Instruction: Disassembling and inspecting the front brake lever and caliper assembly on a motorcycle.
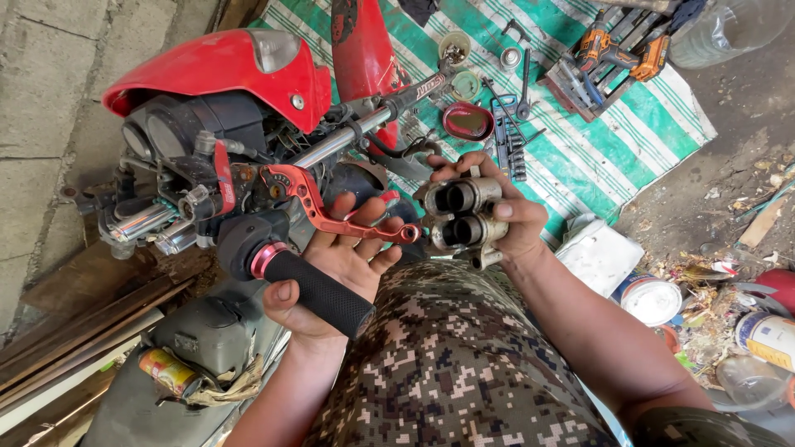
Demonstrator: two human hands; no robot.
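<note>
My left hand (331,265) rests around the black rubber grip (319,294) of a red motorcycle's handlebar, thumb on the grip, fingers stretched onto the red brake lever (331,211). My right hand (509,219) holds a grimy metal brake caliper (464,215) with two round piston bores facing me, just right of the lever tip. The red front cowl (224,70) and the dials sit to the upper left. My camouflage trousers (447,364) fill the lower middle.
A green striped tarp (596,157) lies ahead with wrenches, sockets, small bowls and a red oval mirror (468,122). A wooden crate (600,70) holds an orange power drill. Paint tins (650,300) and litter lie at the right. Planks lie at the lower left.
</note>
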